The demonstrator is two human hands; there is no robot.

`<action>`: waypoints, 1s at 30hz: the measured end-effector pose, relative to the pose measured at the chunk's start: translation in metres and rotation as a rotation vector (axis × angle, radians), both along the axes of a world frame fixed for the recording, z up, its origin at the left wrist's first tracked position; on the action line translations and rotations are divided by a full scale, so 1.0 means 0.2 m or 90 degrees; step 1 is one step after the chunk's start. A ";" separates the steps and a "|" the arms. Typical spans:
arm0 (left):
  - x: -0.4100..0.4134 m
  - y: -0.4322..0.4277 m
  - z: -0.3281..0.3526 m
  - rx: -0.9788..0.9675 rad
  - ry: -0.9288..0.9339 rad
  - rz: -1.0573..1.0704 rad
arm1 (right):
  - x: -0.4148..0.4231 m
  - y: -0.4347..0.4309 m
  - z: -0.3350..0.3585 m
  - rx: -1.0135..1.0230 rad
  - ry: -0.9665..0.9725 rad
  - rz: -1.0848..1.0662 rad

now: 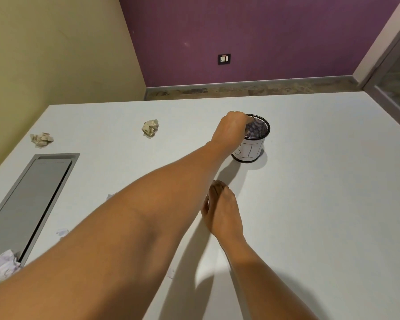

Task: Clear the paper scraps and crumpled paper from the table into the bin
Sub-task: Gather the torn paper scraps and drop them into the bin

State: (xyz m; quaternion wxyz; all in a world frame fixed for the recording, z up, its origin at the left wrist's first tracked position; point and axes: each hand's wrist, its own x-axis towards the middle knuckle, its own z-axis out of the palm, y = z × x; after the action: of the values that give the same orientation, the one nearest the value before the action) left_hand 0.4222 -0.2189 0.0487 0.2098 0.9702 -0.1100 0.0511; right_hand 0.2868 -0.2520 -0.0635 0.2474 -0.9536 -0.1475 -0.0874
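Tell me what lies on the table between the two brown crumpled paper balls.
Nothing: in the head view, only bare table separates the left ball from the right ball.

White table (310,204): bin (249,151), crumpled paper (150,128).

Purple wall (252,38) w/ socket (224,59)
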 end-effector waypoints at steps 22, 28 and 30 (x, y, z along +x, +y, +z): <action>-0.78 0.70 -0.42 -0.080 0.057 0.243 | -0.01 0.03 -0.05 -0.006 0.011 -0.031; -0.91 0.97 -0.40 -0.028 0.069 0.347 | 0.00 0.03 -0.06 -0.006 0.023 -0.030; -0.94 1.05 -0.40 -0.026 0.112 0.342 | 0.00 0.02 -0.06 -0.009 0.023 -0.031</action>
State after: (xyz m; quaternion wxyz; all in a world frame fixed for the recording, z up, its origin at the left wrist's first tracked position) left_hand 0.2336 -0.0096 -0.0312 0.2172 0.9607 0.1712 0.0226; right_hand 0.2861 -0.2471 -0.0751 0.2412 -0.9601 -0.1201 -0.0751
